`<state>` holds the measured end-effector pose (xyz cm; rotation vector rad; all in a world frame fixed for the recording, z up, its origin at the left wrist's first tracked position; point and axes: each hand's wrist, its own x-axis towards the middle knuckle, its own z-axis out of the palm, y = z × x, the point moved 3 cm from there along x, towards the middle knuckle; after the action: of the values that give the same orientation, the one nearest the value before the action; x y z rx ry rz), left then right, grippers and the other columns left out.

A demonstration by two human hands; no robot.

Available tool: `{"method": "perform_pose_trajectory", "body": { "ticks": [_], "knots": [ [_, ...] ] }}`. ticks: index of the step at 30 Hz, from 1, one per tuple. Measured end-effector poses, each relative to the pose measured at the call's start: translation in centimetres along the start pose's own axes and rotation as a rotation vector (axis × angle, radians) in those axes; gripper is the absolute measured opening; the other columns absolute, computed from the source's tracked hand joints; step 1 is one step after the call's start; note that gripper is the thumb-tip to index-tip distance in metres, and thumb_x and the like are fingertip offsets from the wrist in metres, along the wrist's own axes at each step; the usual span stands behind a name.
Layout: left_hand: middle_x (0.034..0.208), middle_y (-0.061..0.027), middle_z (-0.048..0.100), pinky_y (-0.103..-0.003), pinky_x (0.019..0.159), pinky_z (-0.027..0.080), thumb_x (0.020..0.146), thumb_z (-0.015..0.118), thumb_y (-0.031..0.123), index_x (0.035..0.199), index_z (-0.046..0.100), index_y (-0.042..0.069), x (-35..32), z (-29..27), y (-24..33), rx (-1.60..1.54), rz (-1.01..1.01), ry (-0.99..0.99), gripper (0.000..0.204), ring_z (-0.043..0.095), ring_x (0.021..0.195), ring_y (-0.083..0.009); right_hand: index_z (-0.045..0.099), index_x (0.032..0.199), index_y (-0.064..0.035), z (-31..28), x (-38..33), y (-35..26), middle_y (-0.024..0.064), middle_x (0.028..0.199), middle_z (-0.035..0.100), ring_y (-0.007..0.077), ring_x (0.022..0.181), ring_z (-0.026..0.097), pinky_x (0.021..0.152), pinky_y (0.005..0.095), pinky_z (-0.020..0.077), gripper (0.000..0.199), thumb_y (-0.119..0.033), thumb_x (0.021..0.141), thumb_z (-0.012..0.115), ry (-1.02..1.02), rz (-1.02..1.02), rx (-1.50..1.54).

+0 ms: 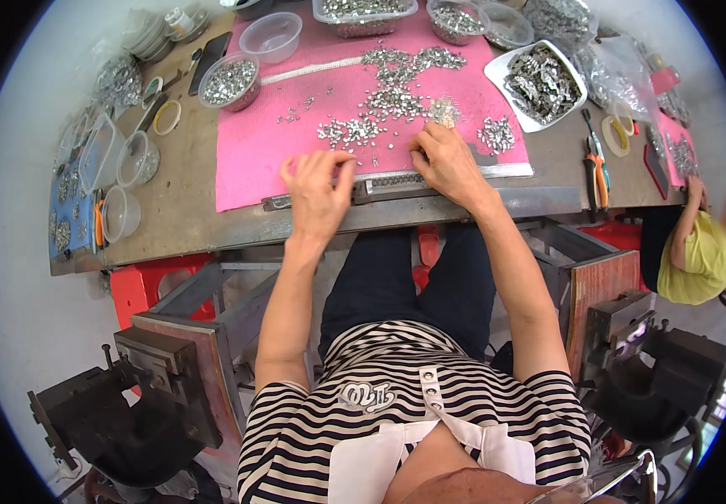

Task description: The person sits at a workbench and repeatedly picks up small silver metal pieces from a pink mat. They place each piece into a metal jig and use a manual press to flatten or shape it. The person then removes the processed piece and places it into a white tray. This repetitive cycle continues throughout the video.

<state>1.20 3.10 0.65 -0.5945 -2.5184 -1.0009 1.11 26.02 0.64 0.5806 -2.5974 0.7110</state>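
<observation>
Head view looks down on my two hands at the near edge of the tabletop [186, 214], both over a pink mat [245, 160]. My left hand [318, 186] lies palm down with fingers spread and loosely bent, fingertips at the near edge of the mat beside a long grey metal strip [397, 183] that runs along that edge; I cannot tell whether it holds anything. My right hand [445, 161] rests palm down with fingers curled onto the mat, fingertips touching a scatter of small silver metal pieces [380, 105]; whether a piece is pinched under them is hidden. The pieces spread from the mat's centre toward the far edge.

Clear plastic bowls [230, 81] of like pieces stand along the far edge. A white tray [539, 81] heaped with darker metal parts sits toward the far right corner. Orange-handled pliers [596, 164] lie on the bare tabletop right of the mat. Empty clear tubs [123, 181] stand at the left edge. Another person in a yellow top [699, 256] sits beyond the right edge.
</observation>
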Motion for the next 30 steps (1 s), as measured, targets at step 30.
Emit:
{"method": "perform_pose_trajectory", "body": {
  "ticks": [30],
  "knots": [
    [0.086, -0.0007, 0.065, -0.05, 0.105, 0.03, 0.088, 0.076, 0.02, 0.094, 0.072, 0.012, 2.1, -0.8, -1.8, 0.128, 0.062, -0.048, 0.011, 0.06, 0.087, -0.0208, 0.07, 0.102, -0.0029, -3.0, -4.9, -0.7, 0.0081, 0.097, 0.067, 0.0265, 0.093, 0.063, 0.083, 0.0391, 0.0449, 0.018, -0.002, 0.084, 0.073, 0.129, 0.147, 0.226]
  ]
}}
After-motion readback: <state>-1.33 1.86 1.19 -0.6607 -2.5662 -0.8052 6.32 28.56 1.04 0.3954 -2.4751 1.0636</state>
